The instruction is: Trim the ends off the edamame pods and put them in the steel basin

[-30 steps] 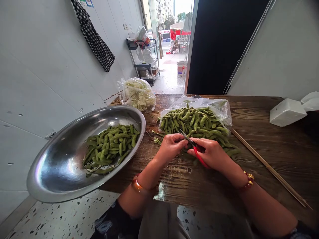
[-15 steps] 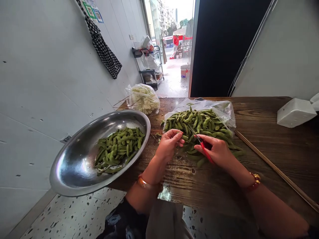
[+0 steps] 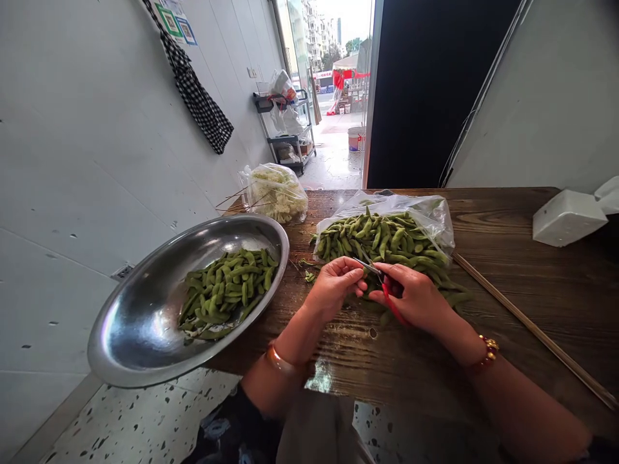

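Observation:
My left hand is closed in a pinch at the near edge of the pile, its fingers around an edamame pod that they mostly hide. Red-handled scissors are in my right hand, blades apart and pointing left at the left fingertips. Behind both hands, a heap of green edamame pods spills from a clear plastic bag onto the table. More pods lie in a large steel basin to the left, which is tilted at the table's edge.
A bag of pale cauliflower-like pieces sits behind the basin, thin sticks beside it. Long wooden sticks lie slanting across the right of the wooden table. A white box stands at the far right. Pod trimmings lie between basin and heap.
My right hand has brought the scissors left and their blades now overlap the left fingertips. My left hand has shifted slightly right. The view has turned a little.

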Demonstrator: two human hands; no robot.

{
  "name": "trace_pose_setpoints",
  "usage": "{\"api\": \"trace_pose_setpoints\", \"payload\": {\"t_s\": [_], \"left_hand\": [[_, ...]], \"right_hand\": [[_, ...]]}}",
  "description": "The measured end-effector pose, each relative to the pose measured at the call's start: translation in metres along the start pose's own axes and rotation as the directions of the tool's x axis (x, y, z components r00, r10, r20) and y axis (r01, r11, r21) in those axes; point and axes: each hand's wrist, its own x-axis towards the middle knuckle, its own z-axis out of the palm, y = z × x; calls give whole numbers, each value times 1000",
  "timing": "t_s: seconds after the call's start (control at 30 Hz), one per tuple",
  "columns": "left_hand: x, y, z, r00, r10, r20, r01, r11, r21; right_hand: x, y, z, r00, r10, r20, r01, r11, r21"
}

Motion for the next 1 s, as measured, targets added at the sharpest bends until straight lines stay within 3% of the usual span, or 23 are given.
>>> {"api": "trace_pose_setpoints", "payload": {"t_s": [0.37, 0.73, 0.83, 1.0], "left_hand": [[0, -2, -1, 994, 108, -19, -103, 977, 185], [3, 1, -4, 995, 73, -70, -57, 978, 200], [5, 3, -7, 987, 65, -145, -46, 991, 127], [9, 14, -14, 972, 26, -234, -60, 989, -137]], "right_hand": [[0, 1, 0, 1000, -27, 4, 27, 1000, -5], [0, -1, 0, 999, -43, -5, 43, 999, 3], [1, -2, -4, 998, 4, -69, -1, 999, 47], [4, -5, -13, 983, 126, -131, -109, 985, 131]]}}
